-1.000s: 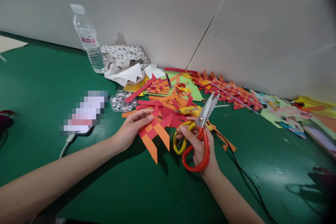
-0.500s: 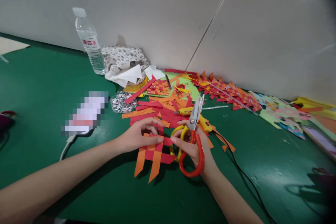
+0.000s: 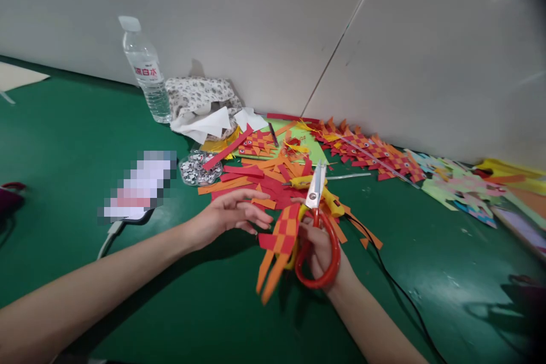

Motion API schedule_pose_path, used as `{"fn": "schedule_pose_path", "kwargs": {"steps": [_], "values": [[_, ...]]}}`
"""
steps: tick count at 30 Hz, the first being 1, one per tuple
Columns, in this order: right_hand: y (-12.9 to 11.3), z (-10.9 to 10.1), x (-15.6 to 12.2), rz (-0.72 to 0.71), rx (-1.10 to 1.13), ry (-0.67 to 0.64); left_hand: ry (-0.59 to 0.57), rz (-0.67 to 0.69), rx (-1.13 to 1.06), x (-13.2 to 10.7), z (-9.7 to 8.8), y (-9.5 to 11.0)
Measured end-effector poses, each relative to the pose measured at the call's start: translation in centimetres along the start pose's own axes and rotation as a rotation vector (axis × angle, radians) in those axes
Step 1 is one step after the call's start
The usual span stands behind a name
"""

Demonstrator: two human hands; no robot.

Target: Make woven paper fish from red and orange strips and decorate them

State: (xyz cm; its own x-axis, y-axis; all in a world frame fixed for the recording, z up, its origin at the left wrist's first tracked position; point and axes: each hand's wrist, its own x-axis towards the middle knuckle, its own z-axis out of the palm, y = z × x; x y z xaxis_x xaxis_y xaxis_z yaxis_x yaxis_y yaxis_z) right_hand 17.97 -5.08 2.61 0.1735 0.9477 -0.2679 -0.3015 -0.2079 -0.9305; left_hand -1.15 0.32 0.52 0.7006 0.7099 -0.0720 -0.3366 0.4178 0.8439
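My right hand (image 3: 321, 245) is closed round the red and yellow handles of a pair of scissors (image 3: 316, 210), blades pointing up and away from me. The same hand pinches a woven red and orange paper piece (image 3: 279, 242), which hangs tilted and blurred with its loose strip ends pointing down at me. My left hand (image 3: 232, 213) hovers just left of the piece. Its fingers are stretched out, spread and holding nothing. Both hands are over the green table (image 3: 68, 142).
Behind the hands lie loose red and orange paper strips (image 3: 256, 177), a yellow glue gun (image 3: 318, 185) with a black cable (image 3: 401, 290), and a dish of googly eyes (image 3: 199, 166). A water bottle (image 3: 147, 71), a patterned pouch (image 3: 198, 92) and woven paper fish (image 3: 375, 151) line the wall.
My left hand has let go of the woven piece and opened. The piece has passed to my right hand, turned and lifted to the right beside the scissors.
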Motion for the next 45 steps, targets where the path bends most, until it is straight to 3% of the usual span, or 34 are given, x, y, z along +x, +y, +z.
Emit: {"fn": "schedule_pose_path", "kwargs": {"steps": [4,10,16,21,25,30,34,39,45], "values": [[0.3,0.4,-0.3,-0.002,0.047,0.114,0.021,0.023,0.284,-0.3,0.8,-0.6],[1.1,0.9,-0.9,-0.013,0.028,0.048,0.001,0.103,0.702,-1.2,1.5,0.2],[1.3,1.0,-1.1,-0.111,-0.044,-0.006,-0.093,0.077,0.486,-1.2,1.5,0.1],[1.0,1.2,-1.3,-0.18,-0.132,-0.066,0.122,0.031,0.539,-0.8,2.3,0.3],[0.8,1.7,-1.6,-0.254,-0.232,-0.057,0.21,0.005,0.64,-0.6,2.4,0.5],[0.4,1.5,-1.5,-0.4,-0.401,0.034,0.352,0.016,0.545,-0.6,2.0,0.6],[-0.2,0.3,-0.9,-0.507,-0.679,0.048,0.491,0.018,0.405,-0.4,1.5,0.3],[-0.6,-0.6,-0.5,-0.505,-1.007,-0.01,0.554,0.078,0.279,-0.3,0.7,-0.5],[-1.0,-0.7,-0.4,-0.472,-1.21,-0.141,0.562,0.067,0.205,-0.4,0.5,-0.5]]}}
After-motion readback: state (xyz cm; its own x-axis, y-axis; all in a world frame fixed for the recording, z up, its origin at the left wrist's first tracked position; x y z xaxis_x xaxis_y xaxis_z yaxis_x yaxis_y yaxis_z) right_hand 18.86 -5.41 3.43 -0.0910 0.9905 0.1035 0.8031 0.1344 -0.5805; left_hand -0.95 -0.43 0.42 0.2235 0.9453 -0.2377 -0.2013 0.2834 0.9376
